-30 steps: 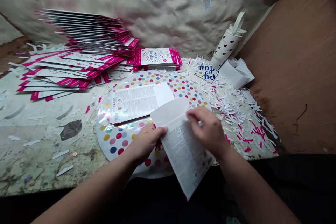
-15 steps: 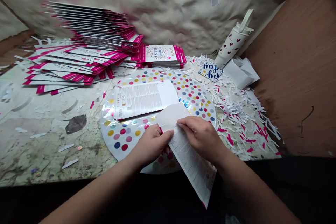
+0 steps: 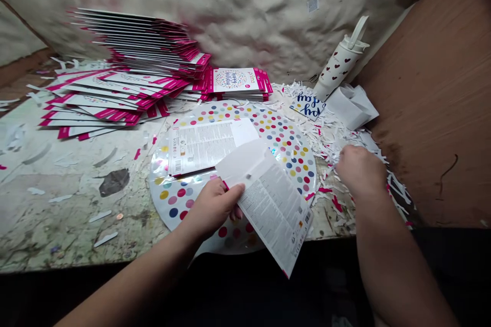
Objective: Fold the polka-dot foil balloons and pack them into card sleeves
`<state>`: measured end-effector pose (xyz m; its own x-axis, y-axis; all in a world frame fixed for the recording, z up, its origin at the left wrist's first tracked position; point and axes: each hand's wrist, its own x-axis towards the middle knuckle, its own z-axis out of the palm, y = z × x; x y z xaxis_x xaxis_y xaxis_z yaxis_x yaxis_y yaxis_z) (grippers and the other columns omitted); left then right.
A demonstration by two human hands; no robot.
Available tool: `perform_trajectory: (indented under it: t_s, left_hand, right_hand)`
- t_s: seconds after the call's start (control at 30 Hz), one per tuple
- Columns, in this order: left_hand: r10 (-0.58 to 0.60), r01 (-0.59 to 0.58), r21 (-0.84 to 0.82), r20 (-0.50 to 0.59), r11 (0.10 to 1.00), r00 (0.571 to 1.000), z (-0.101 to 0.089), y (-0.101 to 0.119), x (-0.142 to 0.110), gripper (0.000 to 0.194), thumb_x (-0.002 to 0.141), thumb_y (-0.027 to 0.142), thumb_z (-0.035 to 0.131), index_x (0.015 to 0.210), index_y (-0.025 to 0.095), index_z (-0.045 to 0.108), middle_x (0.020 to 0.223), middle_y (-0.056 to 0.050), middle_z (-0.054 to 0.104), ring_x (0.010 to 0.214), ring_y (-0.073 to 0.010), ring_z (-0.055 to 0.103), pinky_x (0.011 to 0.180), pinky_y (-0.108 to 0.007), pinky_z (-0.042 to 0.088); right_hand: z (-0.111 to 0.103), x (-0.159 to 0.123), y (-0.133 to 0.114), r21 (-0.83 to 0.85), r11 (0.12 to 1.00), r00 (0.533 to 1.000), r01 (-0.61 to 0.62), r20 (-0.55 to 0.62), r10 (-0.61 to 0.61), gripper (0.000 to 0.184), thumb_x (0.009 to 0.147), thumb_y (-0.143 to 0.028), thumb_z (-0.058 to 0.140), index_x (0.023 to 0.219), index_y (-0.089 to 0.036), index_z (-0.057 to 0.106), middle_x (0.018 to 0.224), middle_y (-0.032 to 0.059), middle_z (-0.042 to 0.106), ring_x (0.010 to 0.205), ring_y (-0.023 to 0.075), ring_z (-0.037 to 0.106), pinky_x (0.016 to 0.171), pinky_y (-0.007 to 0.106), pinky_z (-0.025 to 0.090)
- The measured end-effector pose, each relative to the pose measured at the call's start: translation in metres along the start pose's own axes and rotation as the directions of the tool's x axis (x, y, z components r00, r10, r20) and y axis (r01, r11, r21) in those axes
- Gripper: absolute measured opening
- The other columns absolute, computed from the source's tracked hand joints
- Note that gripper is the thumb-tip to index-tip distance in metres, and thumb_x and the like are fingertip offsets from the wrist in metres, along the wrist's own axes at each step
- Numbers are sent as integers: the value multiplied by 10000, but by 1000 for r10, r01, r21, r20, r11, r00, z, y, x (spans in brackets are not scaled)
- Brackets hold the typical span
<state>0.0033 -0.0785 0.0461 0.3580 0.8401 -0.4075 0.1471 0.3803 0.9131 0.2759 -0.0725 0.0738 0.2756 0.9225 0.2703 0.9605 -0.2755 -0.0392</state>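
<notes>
My left hand point(image 3: 218, 202) grips a printed paper packet point(image 3: 276, 204) by its left edge, thumb on top. The packet is tilted, its blank white flap point(image 3: 245, 161) pointing up and away, with a small grey square on the flap. Its lower corner hangs past the table's front edge. Beneath lies a round white foil balloon point(image 3: 297, 156) with coloured dots, lying flat, and on it a second printed packet point(image 3: 203, 143). Away to the right, my right hand point(image 3: 362, 171) is closed over the paper strips; anything in its fingers is hidden.
Tall stacks of pink-and-white packets point(image 3: 149, 46) stand at the back left, with a smaller stack point(image 3: 238, 82) beside them. At the back right are a heart-patterned tumbler point(image 3: 337, 69), crumpled white paper point(image 3: 355, 104) and a heap of paper strips point(image 3: 333, 133).
My right hand has let go of the packet and moved right, over the paper strips. My left hand keeps its hold, and the packet has swung slightly up and left.
</notes>
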Motion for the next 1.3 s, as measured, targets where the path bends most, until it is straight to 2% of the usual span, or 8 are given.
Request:
perform_trajectory:
  t_s: [0.2,0.33,0.57,0.8,0.9,1.07,1.2,1.3]
  left_hand:
    - [53,-54,2,23,999,998,10,2,4,299,780,353,515,627,108,593,450,-20,563,412,-112,513,433,-211,421]
    - [72,-73,33,15,997,997,17,9,0,286,768,349,524,636,106,594,435,-15,555,392,-114,508,412,-211,416]
    - [77,-76,45,-22,996,997,0,0,0,369,803,365,502,556,104,584,454,-45,576,423,-114,530,444,-208,428]
    - [58,-56,-18,94,998,994,21,13,-2,273,779,365,525,711,105,576,508,-34,592,411,-124,525,420,-228,425]
    - [27,-25,-23,104,999,994,17,9,-3,256,783,356,524,728,111,575,509,-32,599,413,-127,532,420,-226,425]
    - [27,-27,-53,-9,998,1000,5,-3,0,342,808,350,515,588,98,590,477,-47,594,436,-107,533,454,-200,424]
    - [93,-92,-28,46,995,995,17,5,-5,385,846,396,484,676,84,632,584,-80,646,561,-148,609,587,-250,503]
    - [463,-437,267,-38,859,886,10,18,-8,378,784,381,605,1059,124,571,896,-99,671,795,-201,640,705,-313,526]
  right_hand:
    - [-12,-43,-62,556,688,851,467,-71,-520,276,852,-298,487,1102,-187,527,1034,94,597,922,224,552,778,358,472]
    - [4,-46,-96,506,693,849,513,-181,-496,162,885,-222,410,830,-167,552,807,69,582,797,190,535,743,303,447]
    - [-2,1,-18,364,927,993,94,-101,-61,116,831,-211,458,749,-173,530,768,65,535,680,183,495,595,301,398]
    - [-6,-35,-75,669,598,856,442,-116,-503,101,833,-288,525,831,-188,521,801,20,554,752,142,518,697,252,428]
    - [1,-19,-57,494,768,913,408,-217,-346,168,875,-220,409,756,-174,518,759,45,549,720,157,508,672,279,410]
    - [-12,2,6,152,976,979,-159,-105,175,347,777,-498,537,658,-172,557,657,72,550,641,213,515,574,337,395]
    - [-22,-38,-35,357,820,887,447,-55,-459,586,717,-460,615,1194,-137,506,1089,140,591,948,270,543,777,395,461]
    - [-15,-55,-63,288,736,790,613,-233,-567,457,800,-163,479,1252,-95,480,1103,158,599,990,265,537,838,410,453]
